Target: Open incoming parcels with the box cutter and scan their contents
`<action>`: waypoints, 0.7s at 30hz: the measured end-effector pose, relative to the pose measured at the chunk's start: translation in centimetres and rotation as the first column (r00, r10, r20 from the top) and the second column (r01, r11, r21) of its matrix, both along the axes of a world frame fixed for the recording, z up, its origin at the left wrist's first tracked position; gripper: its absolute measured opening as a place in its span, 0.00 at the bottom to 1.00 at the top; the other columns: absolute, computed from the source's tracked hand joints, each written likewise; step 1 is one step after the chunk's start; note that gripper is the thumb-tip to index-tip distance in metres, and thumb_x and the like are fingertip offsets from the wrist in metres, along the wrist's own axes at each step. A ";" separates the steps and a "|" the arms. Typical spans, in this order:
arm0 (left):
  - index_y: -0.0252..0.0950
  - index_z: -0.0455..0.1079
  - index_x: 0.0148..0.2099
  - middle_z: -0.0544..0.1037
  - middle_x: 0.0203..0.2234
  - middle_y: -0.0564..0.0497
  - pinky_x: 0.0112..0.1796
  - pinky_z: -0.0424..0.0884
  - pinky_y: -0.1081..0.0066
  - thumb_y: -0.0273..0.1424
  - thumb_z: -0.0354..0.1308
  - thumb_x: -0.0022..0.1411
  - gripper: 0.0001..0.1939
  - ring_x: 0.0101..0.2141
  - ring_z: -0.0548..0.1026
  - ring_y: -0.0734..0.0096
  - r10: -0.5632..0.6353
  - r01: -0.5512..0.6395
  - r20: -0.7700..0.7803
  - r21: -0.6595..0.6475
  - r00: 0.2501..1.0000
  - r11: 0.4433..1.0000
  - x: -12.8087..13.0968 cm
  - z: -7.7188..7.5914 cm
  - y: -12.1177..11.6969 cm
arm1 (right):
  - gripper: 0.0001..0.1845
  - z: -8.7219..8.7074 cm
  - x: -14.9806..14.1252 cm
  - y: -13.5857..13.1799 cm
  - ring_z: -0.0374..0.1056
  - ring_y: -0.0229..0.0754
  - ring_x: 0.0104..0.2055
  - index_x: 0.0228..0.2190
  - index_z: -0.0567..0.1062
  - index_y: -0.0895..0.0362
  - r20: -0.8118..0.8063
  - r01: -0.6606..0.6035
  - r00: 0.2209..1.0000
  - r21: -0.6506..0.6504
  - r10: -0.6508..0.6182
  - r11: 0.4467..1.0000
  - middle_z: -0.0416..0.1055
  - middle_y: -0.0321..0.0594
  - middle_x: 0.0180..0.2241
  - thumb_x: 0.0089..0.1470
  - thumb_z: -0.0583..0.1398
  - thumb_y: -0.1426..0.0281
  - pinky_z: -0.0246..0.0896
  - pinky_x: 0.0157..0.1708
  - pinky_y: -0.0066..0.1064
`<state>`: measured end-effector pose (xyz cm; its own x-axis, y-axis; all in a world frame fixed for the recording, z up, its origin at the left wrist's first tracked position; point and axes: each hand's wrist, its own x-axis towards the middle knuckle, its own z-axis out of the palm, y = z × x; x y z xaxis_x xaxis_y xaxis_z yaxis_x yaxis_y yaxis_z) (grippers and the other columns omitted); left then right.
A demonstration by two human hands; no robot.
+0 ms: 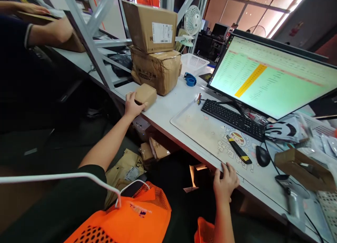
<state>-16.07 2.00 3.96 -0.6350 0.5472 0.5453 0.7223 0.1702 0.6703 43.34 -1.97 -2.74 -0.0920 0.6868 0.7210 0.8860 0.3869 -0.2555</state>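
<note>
My left hand [133,105] is wrapped round the near end of a small brown cardboard box [146,94] at the left of the desk, in front of two bigger boxes. The upper big box [142,29] carries a white label and rests on the lower, tape-wrapped box [158,69]. At the desk's front edge my right hand [226,180] lies with fingers spread over the rim, holding nothing. Beyond it on the pale desk mat [195,120] are a black and yellow utility knife [239,150] and a black mouse [262,156].
A keyboard [233,119] and monitor [273,78] stand behind the mat. To the right are an open cardboard box [302,169] and a barcode scanner [293,197]. Blue tape dispenser [190,80] and white basket [194,63] sit behind. Another person's arm [50,32] works beyond the metal frame [91,43].
</note>
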 end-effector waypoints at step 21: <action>0.34 0.64 0.69 0.68 0.61 0.34 0.69 0.57 0.47 0.35 0.71 0.49 0.45 0.65 0.64 0.39 -0.042 0.042 -0.010 -0.004 0.999 0.999 -2.9 0.6 1.2 | 0.21 -4.2 -0.5 1.2 0.73 0.61 0.50 0.50 0.81 0.53 -0.026 0.118 0.993 0.194 -0.115 0.974 0.81 0.50 0.47 0.64 0.56 0.58 0.51 0.57 0.59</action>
